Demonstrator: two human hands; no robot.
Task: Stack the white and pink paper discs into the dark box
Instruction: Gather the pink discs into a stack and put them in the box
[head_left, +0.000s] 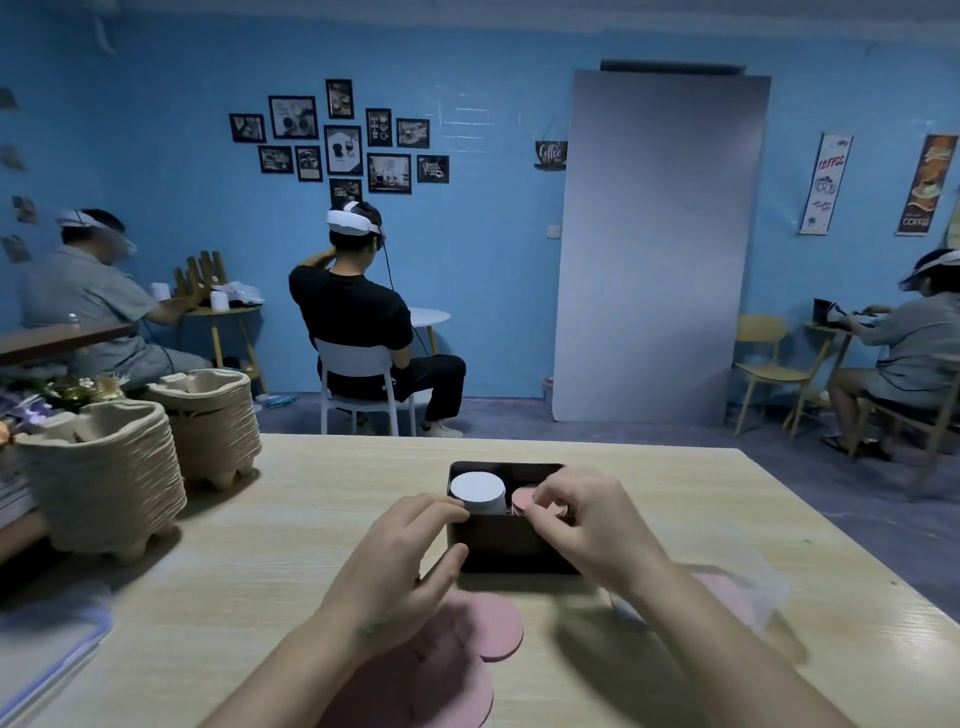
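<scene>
the dark box (501, 543) sits on the wooden table (311, 519), and everything here is placed from it. inside it, on the left side, a white stack (478, 488) of discs stands higher than the rim. beside that, on the right side, a lower pink stack (521, 501) shows just above the rim.

the left hand (410, 551) is wrapped over the box's near left corner, fingers curled onto the rim by the white stack and thumb pressed to the front wall, so it is gripping the box. the right hand (592, 525) hangs over the box's right side with fingers bent in a pinch on the edge of the pink stack; how many discs it holds is hidden.

more loose pink discs (493, 623) lie overlapping on the table just in front of the box, nearer the person. a clear wrapper (748, 587) with something pink under it lies to the box's right.

these discs look thin, light and a bit floppy, likely to cling together or slide off one another. best taken by the rim between thumb and fingertips, squared into a small pile first, then lowered flat so the stack stays straight. holding the box steady seems wise, since it looks light enough to shift.
</scene>
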